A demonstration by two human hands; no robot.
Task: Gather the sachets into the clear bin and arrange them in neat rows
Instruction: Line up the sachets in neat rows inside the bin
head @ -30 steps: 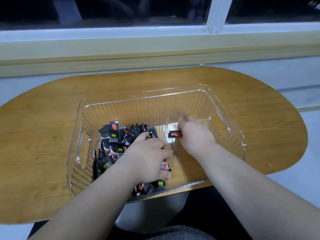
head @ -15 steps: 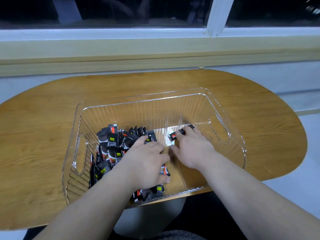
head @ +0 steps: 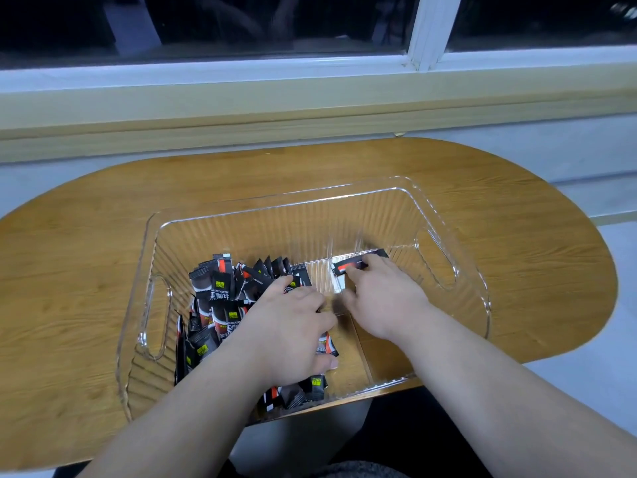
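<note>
In the left half of the clear bin (head: 275, 200), the black sachets (head: 217, 291) lie in a loose heap, some standing on edge and others flat, with yellow and red marks showing on their faces; the heap reaches from the bin's near wall towards its far wall. One single sachet (head: 344, 267) lies apart from the heap, flat on the bin's floor near the far wall, just right of the bin's middle. The right hand (head: 382, 298) is down inside the bin, palm down, its fingers stretched out so that the fingertips press on this lone sachet, the thumb held off to the side and clear of it; the hand is released, not clenched. The left hand (head: 286, 332) rests palm down on top of the heap, fingers relaxed and spread over the packets, thumb lying along the heap's near right edge, grasping nothing that shows. Both forearms cross the bin's near wall. Each end wall of the bin has a handle slot. The bin stands on a rounded wooden table (head: 86, 270), its near wall at the table's near edge. Beyond the bin's far side runs a pale window sill (head: 310, 108), with a dark window (head: 241, 22) above it.
</note>
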